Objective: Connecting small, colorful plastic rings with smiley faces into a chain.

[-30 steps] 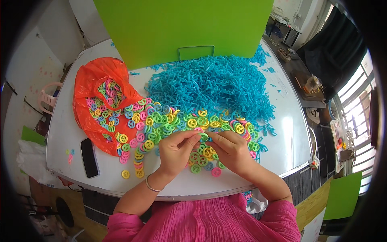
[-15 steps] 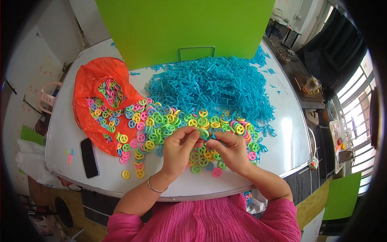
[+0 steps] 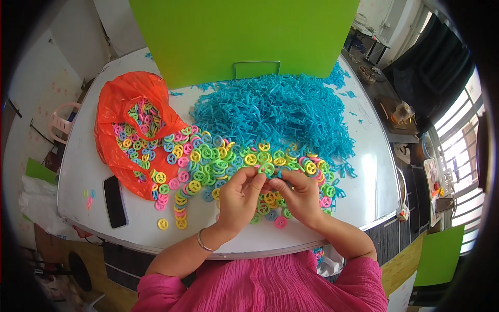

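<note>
Between the thumb and fingers of my left hand (image 3: 238, 202) is a small green plastic wheel (image 3: 267, 168), tilted up so its round face shows. My right hand (image 3: 302, 198) pinches a small blue plastic piece (image 3: 281, 172) close beside the wheel; most of that piece is hidden by the fingers. The fingertips of both hands almost meet. Around and under them lie loose plastic wheels (image 3: 206, 152) in green, yellow, pink and blue. Behind these rises a large heap of thin blue plastic pieces (image 3: 270, 109).
At the left an open red plastic bag (image 3: 112, 151) spills more wheels onto the white table (image 3: 140, 226). A black phone (image 3: 115, 202) lies near the table's front left. An upright green panel (image 3: 244, 36) with a metal handle (image 3: 257, 63) stands behind the blue heap.
The green wheel has turned more face-on in my left hand, which has shifted slightly right. My right hand stays close beside it with the blue piece.
</note>
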Tool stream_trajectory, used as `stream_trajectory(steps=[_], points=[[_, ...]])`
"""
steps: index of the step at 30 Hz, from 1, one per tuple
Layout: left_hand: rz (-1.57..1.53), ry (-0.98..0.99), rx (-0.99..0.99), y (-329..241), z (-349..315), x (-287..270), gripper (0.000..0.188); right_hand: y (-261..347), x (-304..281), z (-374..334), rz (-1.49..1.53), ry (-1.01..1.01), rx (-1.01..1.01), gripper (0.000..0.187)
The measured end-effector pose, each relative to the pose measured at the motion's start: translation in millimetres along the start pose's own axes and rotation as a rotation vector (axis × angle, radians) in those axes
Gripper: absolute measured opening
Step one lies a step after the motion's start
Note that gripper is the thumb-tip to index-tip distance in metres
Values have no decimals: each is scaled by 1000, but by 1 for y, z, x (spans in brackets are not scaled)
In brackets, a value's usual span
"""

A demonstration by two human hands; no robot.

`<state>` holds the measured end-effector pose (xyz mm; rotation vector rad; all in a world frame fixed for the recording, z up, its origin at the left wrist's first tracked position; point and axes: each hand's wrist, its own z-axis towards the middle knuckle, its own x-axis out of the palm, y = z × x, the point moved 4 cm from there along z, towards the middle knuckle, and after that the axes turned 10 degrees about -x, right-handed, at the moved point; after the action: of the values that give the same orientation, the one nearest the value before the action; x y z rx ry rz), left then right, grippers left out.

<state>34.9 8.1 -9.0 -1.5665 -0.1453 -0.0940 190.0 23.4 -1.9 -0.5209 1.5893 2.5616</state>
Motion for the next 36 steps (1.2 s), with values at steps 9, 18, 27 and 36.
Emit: stream_trajectory(steps=[9, 18, 27, 36], points=[[151, -17, 61, -2, 2, 0, 16, -1, 5, 1, 463, 16, 223, 20], [187, 15, 123, -7, -2, 10, 16, -10, 8, -2, 671, 44, 319, 19], [327, 131, 194, -5, -1, 0, 16, 17, -12, 10, -88, 126, -163, 22], [526, 91, 384, -16, -2, 2, 12, 39, -19, 12, -213, 96, -203, 24]])
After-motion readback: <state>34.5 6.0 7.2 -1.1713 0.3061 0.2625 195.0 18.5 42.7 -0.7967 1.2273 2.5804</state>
